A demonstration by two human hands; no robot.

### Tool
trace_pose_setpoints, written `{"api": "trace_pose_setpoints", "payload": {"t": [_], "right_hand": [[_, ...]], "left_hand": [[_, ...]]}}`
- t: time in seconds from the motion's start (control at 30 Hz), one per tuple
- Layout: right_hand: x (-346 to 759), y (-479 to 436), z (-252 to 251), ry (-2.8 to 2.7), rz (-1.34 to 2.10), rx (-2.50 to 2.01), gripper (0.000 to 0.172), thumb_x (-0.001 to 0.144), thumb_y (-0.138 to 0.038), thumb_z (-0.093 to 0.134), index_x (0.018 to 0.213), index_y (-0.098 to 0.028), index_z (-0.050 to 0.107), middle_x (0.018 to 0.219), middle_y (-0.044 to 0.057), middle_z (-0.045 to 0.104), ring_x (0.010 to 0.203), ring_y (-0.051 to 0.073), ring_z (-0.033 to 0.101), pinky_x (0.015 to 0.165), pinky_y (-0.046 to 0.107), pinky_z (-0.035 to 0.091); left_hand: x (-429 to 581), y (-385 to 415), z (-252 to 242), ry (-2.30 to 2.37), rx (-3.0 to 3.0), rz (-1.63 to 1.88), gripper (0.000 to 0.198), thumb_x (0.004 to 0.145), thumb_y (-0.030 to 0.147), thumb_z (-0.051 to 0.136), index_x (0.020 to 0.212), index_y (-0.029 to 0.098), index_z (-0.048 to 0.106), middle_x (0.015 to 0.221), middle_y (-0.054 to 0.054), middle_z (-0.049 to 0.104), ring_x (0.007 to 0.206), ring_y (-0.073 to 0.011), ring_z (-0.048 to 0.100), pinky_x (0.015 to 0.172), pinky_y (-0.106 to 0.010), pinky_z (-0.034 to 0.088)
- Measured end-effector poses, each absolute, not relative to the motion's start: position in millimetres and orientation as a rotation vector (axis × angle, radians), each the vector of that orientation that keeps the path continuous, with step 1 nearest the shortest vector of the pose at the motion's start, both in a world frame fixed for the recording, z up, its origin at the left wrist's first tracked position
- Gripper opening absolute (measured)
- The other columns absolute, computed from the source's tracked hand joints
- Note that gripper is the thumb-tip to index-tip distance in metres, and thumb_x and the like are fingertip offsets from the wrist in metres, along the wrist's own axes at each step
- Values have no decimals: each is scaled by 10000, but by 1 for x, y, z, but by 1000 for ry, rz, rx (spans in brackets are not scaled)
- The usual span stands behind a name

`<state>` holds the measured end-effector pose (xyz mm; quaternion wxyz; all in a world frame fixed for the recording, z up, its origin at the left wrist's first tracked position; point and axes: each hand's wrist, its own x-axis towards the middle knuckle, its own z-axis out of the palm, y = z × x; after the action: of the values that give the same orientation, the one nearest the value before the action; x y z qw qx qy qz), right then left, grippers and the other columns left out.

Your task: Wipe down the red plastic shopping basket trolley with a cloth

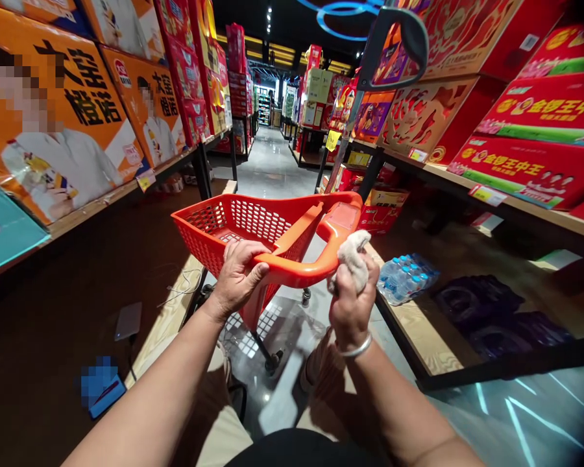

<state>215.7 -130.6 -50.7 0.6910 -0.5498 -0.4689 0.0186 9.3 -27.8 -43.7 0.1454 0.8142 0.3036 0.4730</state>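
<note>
Basket: the orange shopping basket point(253, 227) sits on wheels in the shop aisle, right in front of the person, tipped up toward them.
Long way: its handle bar point(296, 266) runs left to right across both hands; the basket stretches away down the aisle.
Left hand: the left hand point(236, 275) is closed around the left end of the bar, thumb on top.
Right hand: the right hand point(353, 301) is shut on a pale cloth point(353, 256) (bunched up), which presses on the bar's right end.
Nearer hand: both touch the bar; neither is nearer.
Arms: both reach forward, bent a little.
Nearby: water bottles point(406, 275) lie on the low wooden shelf point(418, 331) at right.
</note>
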Motion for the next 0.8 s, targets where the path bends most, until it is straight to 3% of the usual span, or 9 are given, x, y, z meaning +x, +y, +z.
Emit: {"api": "trace_pose_setpoints", "payload": {"t": [0.1, 0.23, 0.33, 0.43, 0.53, 0.63, 0.73, 0.8], "right_hand": [[186, -159, -59, -1273, -330, -1242, 439, 867, -366, 639, 1299, -364, 562, 1455, 104, 490, 1207, 333, 619, 966, 544, 560], [177, -155, -77, -1659, -671, -1360, 311, 776, -318, 775, 1062, -433, 731, 1272, 58, 639, 1311, 426, 535, 1127, 699, 401], [184, -144, -92, -1881, -629, -1542, 256, 799, -334, 767, 1008, -481, 752, 1137, 49, 699, 1267, 423, 573, 1112, 746, 376], [199, -141, -97, -1973, -704, -1313, 306, 773, -295, 784, 946, -541, 728, 1005, 1, 695, 1205, 373, 618, 1054, 701, 453], [219, -140, -86, -1713, -764, -974, 319, 760, -222, 761, 960, -460, 689, 1141, -7, 633, 1216, 329, 610, 1044, 612, 502], [242, -126, -65, -1426, -589, -987, 320, 832, -233, 661, 1126, -349, 612, 1369, 65, 521, 1282, 308, 572, 1047, 566, 511], [276, -91, -46, -1202, -384, -1150, 331, 895, -349, 541, 1208, -250, 582, 1370, 135, 534, 1310, 304, 554, 1039, 515, 508], [304, -59, -34, -1083, -230, -1197, 402, 886, -415, 502, 1233, -224, 576, 1304, 129, 586, 1259, 281, 590, 1005, 449, 525]], "left_hand": [[11, -29, -45, 853, 2358, 1387, 499, 987, 650, 388, 1088, 234, 645, 1090, -58, 684, 1077, -240, 581, 1160, -486, 278], [8, -33, -42, 851, 2337, 1351, 530, 1024, 596, 272, 1099, 225, 642, 1137, -74, 676, 1121, -247, 569, 1149, -486, 302], [4, -35, -39, 869, 2307, 1331, 612, 1030, 607, 166, 1082, 221, 639, 1139, -81, 677, 1131, -248, 568, 1147, -484, 314], [0, -35, -36, 893, 2265, 1350, 656, 1030, 615, 117, 1016, 223, 643, 1078, -81, 676, 1093, -247, 569, 1111, -476, 349], [-3, -35, -34, 910, 2221, 1362, 622, 1041, 578, 131, 947, 224, 633, 1024, -78, 672, 1071, -245, 571, 1098, -463, 353], [-8, -35, -34, 939, 2232, 1337, 514, 1029, 560, 257, 891, 225, 621, 978, -61, 666, 1041, -247, 573, 1082, -457, 363], [-16, -35, -33, 938, 2235, 1318, 427, 995, 530, 353, 850, 228, 616, 956, -50, 660, 1038, -256, 574, 1055, -455, 391], [-21, -35, -31, 912, 2238, 1285, 391, 988, 491, 362, 850, 229, 617, 961, -46, 662, 1050, -257, 574, 1048, -451, 397]]}}
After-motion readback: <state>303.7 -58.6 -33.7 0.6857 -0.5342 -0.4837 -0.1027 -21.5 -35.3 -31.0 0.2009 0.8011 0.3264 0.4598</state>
